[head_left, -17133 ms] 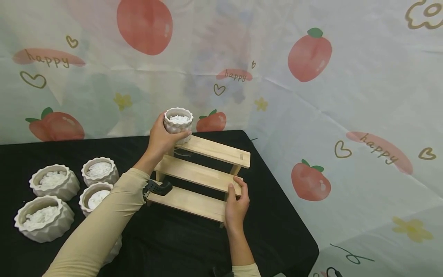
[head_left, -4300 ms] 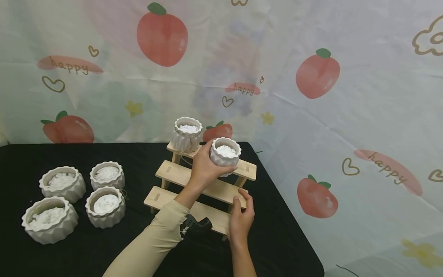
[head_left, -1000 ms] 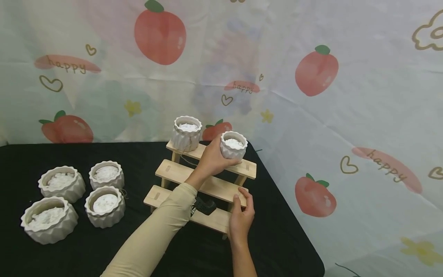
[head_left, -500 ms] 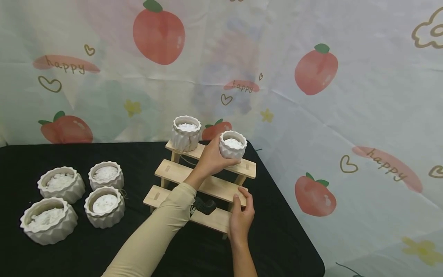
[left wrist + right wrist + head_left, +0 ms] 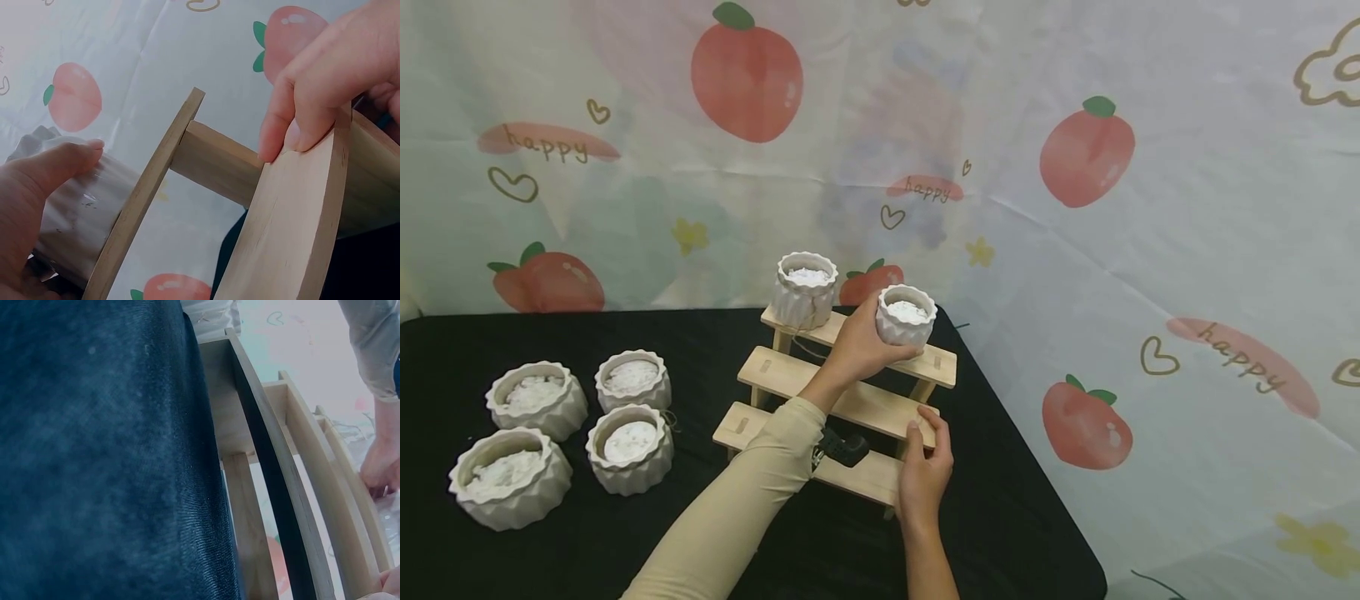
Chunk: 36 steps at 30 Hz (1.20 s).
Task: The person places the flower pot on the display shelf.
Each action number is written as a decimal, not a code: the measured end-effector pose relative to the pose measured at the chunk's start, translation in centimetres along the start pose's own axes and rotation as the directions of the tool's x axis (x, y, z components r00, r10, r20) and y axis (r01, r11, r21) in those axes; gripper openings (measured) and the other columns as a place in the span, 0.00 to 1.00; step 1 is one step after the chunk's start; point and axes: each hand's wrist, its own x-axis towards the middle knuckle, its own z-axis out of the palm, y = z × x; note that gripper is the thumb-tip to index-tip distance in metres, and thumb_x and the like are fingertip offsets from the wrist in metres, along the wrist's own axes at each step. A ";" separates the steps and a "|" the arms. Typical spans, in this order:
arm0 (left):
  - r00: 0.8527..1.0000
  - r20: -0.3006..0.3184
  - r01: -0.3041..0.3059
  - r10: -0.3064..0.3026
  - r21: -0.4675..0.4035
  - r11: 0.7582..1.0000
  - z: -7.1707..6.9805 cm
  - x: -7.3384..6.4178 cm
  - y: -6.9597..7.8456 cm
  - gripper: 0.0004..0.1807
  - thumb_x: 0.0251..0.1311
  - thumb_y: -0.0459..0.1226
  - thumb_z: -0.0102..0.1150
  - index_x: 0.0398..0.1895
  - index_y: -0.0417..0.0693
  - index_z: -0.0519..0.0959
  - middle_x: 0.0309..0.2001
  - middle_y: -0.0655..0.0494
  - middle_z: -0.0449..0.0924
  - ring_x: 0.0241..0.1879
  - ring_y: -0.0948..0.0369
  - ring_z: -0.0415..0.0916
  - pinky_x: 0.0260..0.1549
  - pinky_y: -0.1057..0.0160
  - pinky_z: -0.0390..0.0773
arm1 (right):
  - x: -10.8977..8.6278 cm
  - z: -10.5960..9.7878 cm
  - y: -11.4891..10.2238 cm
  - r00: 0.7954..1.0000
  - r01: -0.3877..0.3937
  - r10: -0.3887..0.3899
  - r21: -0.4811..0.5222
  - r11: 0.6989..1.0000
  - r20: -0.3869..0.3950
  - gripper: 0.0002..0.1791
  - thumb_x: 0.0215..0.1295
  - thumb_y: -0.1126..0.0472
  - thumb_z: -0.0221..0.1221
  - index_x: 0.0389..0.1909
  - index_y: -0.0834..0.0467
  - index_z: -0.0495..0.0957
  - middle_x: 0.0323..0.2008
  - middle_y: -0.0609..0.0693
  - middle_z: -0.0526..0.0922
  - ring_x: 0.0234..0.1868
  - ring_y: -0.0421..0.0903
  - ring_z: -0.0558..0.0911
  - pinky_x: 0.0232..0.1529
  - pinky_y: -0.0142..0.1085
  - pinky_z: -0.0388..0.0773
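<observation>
My left grip [image 5: 861, 337] is curled round a white pot [image 5: 908, 322] at the right part of the top step [image 5: 937, 363]; my right grip [image 5: 925, 468] pinches the end of the middle step [image 5: 790, 374]. From the left, four more pots [image 5: 631, 468] stand on the bench [image 5: 572, 560], so I judge that most remains. Then comes open room before the wooden stand [image 5: 739, 426]. One pot [image 5: 800, 305] already stands at the top step's left end. Rightward, the bench edge is near.
</observation>
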 end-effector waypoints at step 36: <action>0.998 -0.028 -0.062 0.064 0.051 0.997 -1.1 -2.7 -0.5 0.51 0.55 0.32 0.79 0.80 0.41 0.58 0.70 0.40 0.69 0.65 0.45 0.71 0.61 0.46 0.72 | 0.2 -0.1 0.4 1.000 0.006 -0.006 -0.003 1.000 0.002 0.15 0.77 0.67 0.56 0.60 0.57 0.80 0.48 0.55 0.73 0.21 0.38 0.63 0.28 0.30 0.66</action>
